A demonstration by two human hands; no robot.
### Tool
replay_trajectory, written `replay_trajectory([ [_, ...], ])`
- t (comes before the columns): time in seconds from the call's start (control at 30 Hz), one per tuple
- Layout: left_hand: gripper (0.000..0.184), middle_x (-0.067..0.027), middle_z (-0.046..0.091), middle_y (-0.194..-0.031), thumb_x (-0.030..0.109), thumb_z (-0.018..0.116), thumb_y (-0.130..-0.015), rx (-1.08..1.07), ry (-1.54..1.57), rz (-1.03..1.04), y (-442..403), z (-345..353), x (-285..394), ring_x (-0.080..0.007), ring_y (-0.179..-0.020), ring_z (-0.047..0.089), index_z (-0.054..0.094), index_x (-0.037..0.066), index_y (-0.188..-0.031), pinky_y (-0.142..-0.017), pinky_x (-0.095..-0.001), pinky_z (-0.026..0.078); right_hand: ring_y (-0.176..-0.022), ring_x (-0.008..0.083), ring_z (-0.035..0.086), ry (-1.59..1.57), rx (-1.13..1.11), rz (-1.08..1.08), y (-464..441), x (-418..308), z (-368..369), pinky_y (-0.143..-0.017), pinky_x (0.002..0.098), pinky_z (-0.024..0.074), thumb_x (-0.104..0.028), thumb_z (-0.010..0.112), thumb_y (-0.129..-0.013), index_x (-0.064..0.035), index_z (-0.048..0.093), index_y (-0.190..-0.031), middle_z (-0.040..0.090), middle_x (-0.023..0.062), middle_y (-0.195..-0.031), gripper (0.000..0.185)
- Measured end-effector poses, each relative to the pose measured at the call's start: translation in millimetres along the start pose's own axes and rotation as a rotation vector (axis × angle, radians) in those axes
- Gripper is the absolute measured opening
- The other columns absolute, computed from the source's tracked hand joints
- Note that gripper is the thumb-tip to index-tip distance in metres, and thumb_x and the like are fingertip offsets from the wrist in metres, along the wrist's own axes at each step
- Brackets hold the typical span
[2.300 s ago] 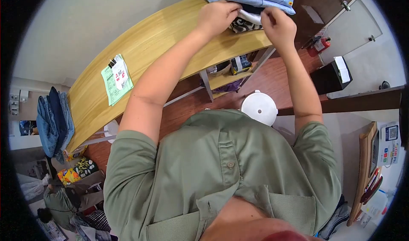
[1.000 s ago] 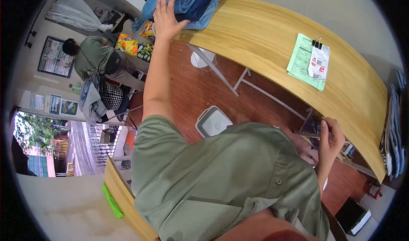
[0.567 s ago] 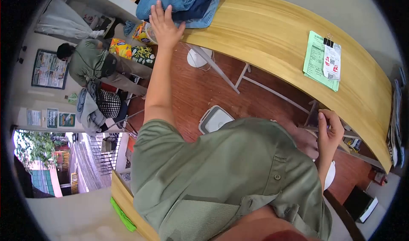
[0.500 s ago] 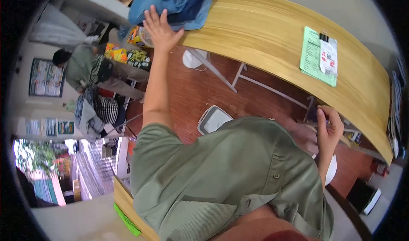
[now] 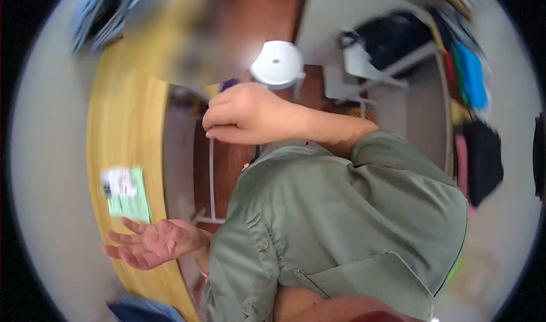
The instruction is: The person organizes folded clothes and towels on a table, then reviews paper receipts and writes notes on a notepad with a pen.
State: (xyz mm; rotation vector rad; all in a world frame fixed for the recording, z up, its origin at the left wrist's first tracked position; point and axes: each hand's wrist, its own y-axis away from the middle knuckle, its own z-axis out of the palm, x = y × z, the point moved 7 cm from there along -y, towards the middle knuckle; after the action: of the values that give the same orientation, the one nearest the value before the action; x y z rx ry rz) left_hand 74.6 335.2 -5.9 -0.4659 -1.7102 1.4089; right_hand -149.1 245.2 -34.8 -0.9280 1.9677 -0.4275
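Note:
My left hand [image 5: 153, 243] is palm up with its fingers spread, holding nothing, over the front edge of the wooden table [image 5: 128, 117]. Green papers [image 5: 129, 205] with a white slip [image 5: 120, 182] clipped on lie just beyond its fingers. My right hand [image 5: 242, 115] is in front of my chest, to the right of the table edge; its fingers are curled in and nothing shows in them. Folded jeans [image 5: 145, 309] sit at the table's near end, below my left hand. More folded denim [image 5: 114, 15] is at the far end.
A white round stool [image 5: 277, 64] stands on the red floor. Dark clothing [image 5: 392, 37] lies at the upper right, and coloured garments [image 5: 469, 74] and a black one [image 5: 480, 162] are along the right side. A blurred oval covers part of the upper left.
The view has swung round, so the table now runs down the left side. My left hand has come off the jeans. My right hand has moved in front of my chest, fingers curled.

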Motion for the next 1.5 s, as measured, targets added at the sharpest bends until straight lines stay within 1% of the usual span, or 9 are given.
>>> replay_trajectory([
  [0.33,0.057,-0.0159,0.016,-0.15,0.004,0.059,-0.083,-0.422,0.523,-0.317,11.2,186.4,-14.5,-0.0322,-0.131,0.035,0.032,0.007,-0.132,-0.105,-0.0434,0.034,-0.089,0.0312,0.061,1.434,0.544,1.039,244.6,-115.4,-293.5,-0.081,0.0388,0.0479,-0.021,0.066,-0.077,-0.0065,0.067,-0.097,0.064,0.0128,-0.093,0.025],
  [0.4,0.055,-0.0158,0.017,-0.15,0.001,0.058,-0.083,-0.505,0.588,-0.386,17.7,212.9,-12.7,-0.0285,-0.13,0.037,0.033,0.004,-0.132,-0.104,-0.039,0.033,-0.102,0.0318,0.059,1.549,0.465,1.474,294.7,-155.2,-321.2,-0.085,0.0411,0.0476,-0.026,0.069,-0.073,-0.0094,0.064,-0.109,0.063,0.0146,-0.105,0.04],
  [0.6,0.058,-0.0133,0.026,-0.147,0.002,0.058,-0.084,-0.676,0.716,-0.449,33.8,277.5,-4.0,-0.0274,-0.128,0.038,0.032,0.003,-0.136,-0.104,-0.0392,0.032,-0.099,0.0357,0.06,1.535,0.607,1.837,391.4,-190.1,-336.0,-0.083,0.043,0.0477,-0.035,0.062,-0.079,-0.0189,0.056,-0.122,0.064,0.0196,-0.104,0.046],
  [0.73,0.056,-0.0139,0.024,-0.148,0.002,0.058,-0.084,-0.782,0.784,-0.459,43.1,299.1,3.8,-0.0289,-0.128,0.038,0.034,0.006,-0.134,-0.104,-0.0424,0.031,-0.1,0.036,0.06,1.531,0.722,1.799,399.3,-200.3,-332.8,-0.085,0.0429,0.0472,-0.036,0.062,-0.08,-0.0188,0.052,-0.128,0.064,0.0185,-0.106,0.052],
  [0.9,0.055,-0.014,0.024,-0.148,0.002,0.059,-0.083,-0.853,0.751,-0.467,46.5,307.3,-0.6,-0.029,-0.126,0.041,0.036,0.008,-0.132,-0.103,-0.0431,0.033,-0.1,0.0336,0.06,1.815,0.391,1.554,369.2,-172.2,-299.1,-0.085,0.0418,0.0474,-0.037,0.072,-0.069,-0.0202,0.045,-0.132,0.061,0.0168,-0.113,0.071],
  [1.03,0.057,-0.0132,0.025,-0.147,0.003,0.06,-0.083,-0.856,0.742,-0.555,45.0,310.6,-4.0,-0.0277,-0.125,0.041,0.034,0.007,-0.133,-0.103,-0.0432,0.033,-0.081,0.0375,0.064,1.803,0.79,1.758,384.7,-196.6,-309.8,-0.072,0.0438,0.0508,-0.039,0.067,-0.071,-0.0169,0.047,-0.13,0.067,0.0175,-0.084,0.067],
  [1.23,0.064,-0.0109,0.027,-0.147,0.004,0.061,-0.082,-0.828,0.787,-0.56,48.6,319.9,-10.2,-0.025,-0.127,0.039,0.03,0.006,-0.138,-0.104,-0.0416,0.031,-0.095,0.0339,0.061,2.03,0.372,1.699,358.6,-160.3,-288.3,-0.081,0.0466,0.0475,-0.035,0.079,-0.057,-0.0211,0.04,-0.135,0.057,0.0129,-0.115,0.089],
  [1.37,0.058,-0.0098,0.025,-0.149,0.0,0.059,-0.084,-0.892,0.756,-0.591,55.4,333.0,-8.3,-0.0254,-0.127,0.039,0.033,0.007,-0.135,-0.104,-0.0393,0.031,-0.104,0.034,0.058,1.479,0.47,2.088,340.3,-166.1,-316.8,-0.085,0.0442,0.0483,-0.033,0.076,-0.064,-0.0141,0.045,-0.131,0.057,0.0175,-0.115,0.077],
  [1.5,0.06,-0.0093,0.025,-0.149,0.0,0.061,-0.082,-0.976,0.777,-0.589,66.0,354.3,-0.4,-0.0257,-0.128,0.038,0.034,0.007,-0.136,-0.106,-0.0394,0.03,-0.103,0.0339,0.057,1.862,0.564,1.206,248.9,-131.2,-371.2,-0.085,0.0415,0.0471,-0.034,0.067,-0.078,-0.0062,0.06,-0.112,0.059,0.0153,-0.114,0.045],
])
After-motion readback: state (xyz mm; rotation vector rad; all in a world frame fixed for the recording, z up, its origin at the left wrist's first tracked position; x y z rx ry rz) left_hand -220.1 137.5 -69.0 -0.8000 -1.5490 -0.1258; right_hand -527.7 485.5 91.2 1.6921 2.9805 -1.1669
